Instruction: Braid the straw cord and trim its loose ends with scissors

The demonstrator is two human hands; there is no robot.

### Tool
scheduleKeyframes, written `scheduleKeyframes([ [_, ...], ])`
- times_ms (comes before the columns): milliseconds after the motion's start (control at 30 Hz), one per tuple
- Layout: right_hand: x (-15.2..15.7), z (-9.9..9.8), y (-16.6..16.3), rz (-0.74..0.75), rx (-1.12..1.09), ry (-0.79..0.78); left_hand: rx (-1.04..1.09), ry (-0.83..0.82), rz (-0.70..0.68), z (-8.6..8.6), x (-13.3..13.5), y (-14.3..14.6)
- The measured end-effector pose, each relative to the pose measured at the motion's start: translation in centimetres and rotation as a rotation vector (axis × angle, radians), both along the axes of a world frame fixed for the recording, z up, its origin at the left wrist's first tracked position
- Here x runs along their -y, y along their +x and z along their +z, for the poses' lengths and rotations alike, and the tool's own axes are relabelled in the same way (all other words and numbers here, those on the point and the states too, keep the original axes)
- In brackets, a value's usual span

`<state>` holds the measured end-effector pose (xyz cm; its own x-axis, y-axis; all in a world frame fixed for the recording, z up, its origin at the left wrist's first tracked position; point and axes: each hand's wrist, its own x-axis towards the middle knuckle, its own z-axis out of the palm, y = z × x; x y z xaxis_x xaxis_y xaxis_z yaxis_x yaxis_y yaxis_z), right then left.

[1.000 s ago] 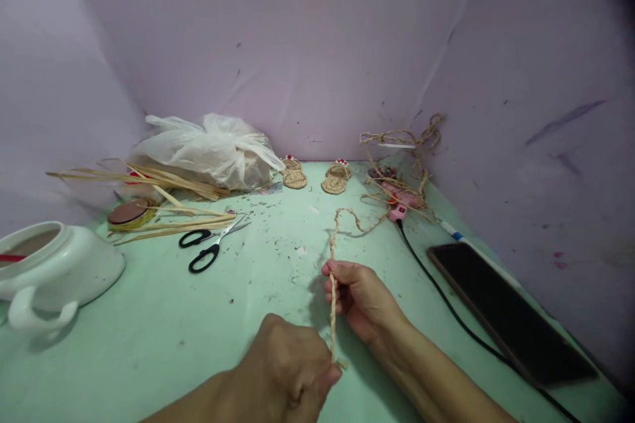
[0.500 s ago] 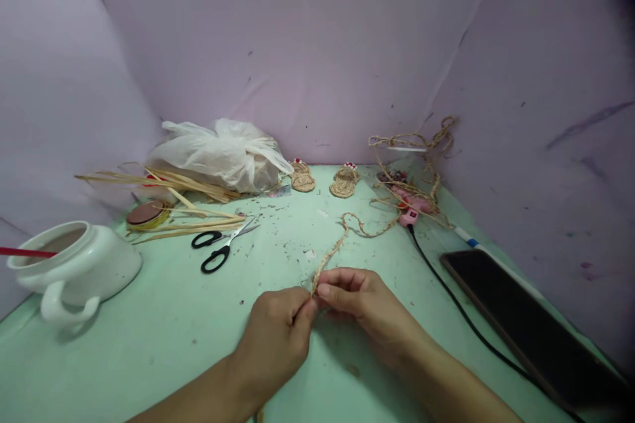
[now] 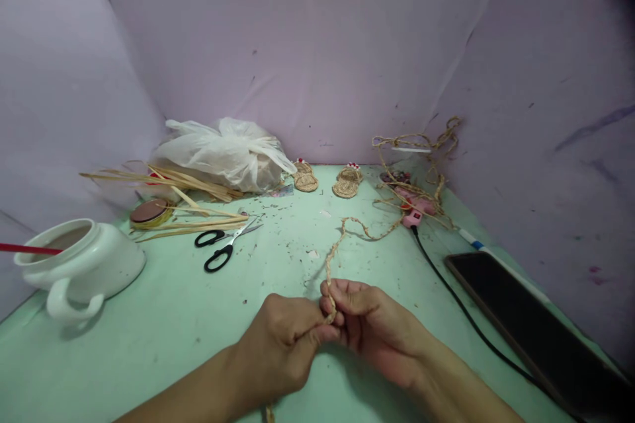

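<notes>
L hand (image 3: pixel 285 344) in low, knuckles up, fingers curled, thumb & index clamped on the twisted fiber cord (image 3: pixel 328 271). R hand (image 3: pixel 380 327) tight up against it, thumb & fingertips pinched on the same line. Cord's btwn both hands, runs away over the green tabletop (image 3: pixel 163 344), bends, then trails R to the pink glue gun (image 3: pixel 417 208), itself partly under tangled cord (image 3: pixel 439 190). Short tail pokes out below L wrist. Black-handled scissors (image 3: pixel 219 259) lie open, L of the hands, tips nr the dried fiber strips (image 3: pixel 193 228). White pot (image 3: pixel 106 264) far L w/ red stick (image 3: pixel 30 248) in it. Back there, 2 mini woven sandals (image 3: pixel 347 183) nr a white plastic bag (image 3: pixel 223 158); smartphone (image 3: pixel 536 330) R, black cable (image 3: pixel 454 307) alongside.
</notes>
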<state>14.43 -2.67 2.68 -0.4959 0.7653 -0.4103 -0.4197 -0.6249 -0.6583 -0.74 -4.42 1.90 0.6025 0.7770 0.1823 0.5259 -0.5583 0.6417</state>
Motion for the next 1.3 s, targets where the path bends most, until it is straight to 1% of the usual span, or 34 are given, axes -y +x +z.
scheduleKeyframes([
  [67,-0.4,-0.1,0.0,-0.085,0.138,0.125,-0.073,-0.060,0.050,0.4,-0.8,-0.6],
  [133,-0.8,-0.4,-0.1,-0.184,0.267,0.195,-0.170,-0.022,0.179,1.3,-2.2,-2.0],
  [167,-0.9,-0.5,-0.2,-0.214,0.304,0.196,-0.250,0.033,0.299,1.8,-3.1,-3.0],
  [200,-1.0,-0.7,-0.3,-0.229,0.325,0.185,-0.394,0.099,0.451,2.3,-4.0,-4.2],
  [233,-1.1,-0.8,-0.3,-0.235,0.335,0.171,-0.569,0.132,0.562,2.7,-5.0,-5.4],
  [267,-1.1,-0.9,-0.4,-0.237,0.342,0.157,-0.632,0.134,0.616,2.9,-5.9,-6.7],
  [333,-1.0,-1.0,-0.5,-0.245,0.355,0.141,-0.696,0.112,0.615,2.7,-7.4,-8.9],
  [433,-1.0,-1.1,-0.4,-0.246,0.361,0.136,-0.750,0.074,0.575,1.4,-8.6,-10.9],
  [500,-1.0,-1.1,-0.4,-0.241,0.360,0.142,-0.769,0.076,0.571,0.8,-8.9,-11.3],
  [567,-1.0,-1.1,-0.3,-0.236,0.356,0.148,-0.775,0.100,0.567,0.6,-9.0,-11.3],
  [700,-1.0,-1.0,-0.3,-0.234,0.339,0.147,-0.773,0.164,0.549,1.0,-9.4,-11.6],
  [800,-1.0,-0.9,-0.4,-0.236,0.339,0.140,-0.774,0.165,0.544,1.2,-9.5,-11.8],
  [933,-1.1,-0.9,-0.4,-0.247,0.335,0.142,-0.751,0.180,0.601,1.7,-9.3,-11.6],
  [1033,-1.1,-0.9,-0.3,-0.250,0.332,0.143,-0.703,0.225,0.671,3.0,-8.9,-11.2],
  [1133,-1.1,-0.9,-0.3,-0.250,0.335,0.130,-0.615,0.231,0.687,4.5,-8.5,-11.1],
  [1167,-1.1,-1.0,-0.3,-0.251,0.337,0.127,-0.521,0.174,0.676,5.0,-8.3,-11.0],
  [1200,-1.1,-1.1,-0.3,-0.250,0.338,0.126,-0.390,0.082,0.654,5.3,-8.1,-10.9],
  [1267,-1.1,-1.2,-0.3,-0.244,0.339,0.131,-0.102,-0.137,0.582,5.6,-7.5,-10.4],
  [1300,-1.2,-1.2,-0.3,-0.241,0.337,0.137,0.044,-0.261,0.524,5.7,-7.2,-10.0],
])
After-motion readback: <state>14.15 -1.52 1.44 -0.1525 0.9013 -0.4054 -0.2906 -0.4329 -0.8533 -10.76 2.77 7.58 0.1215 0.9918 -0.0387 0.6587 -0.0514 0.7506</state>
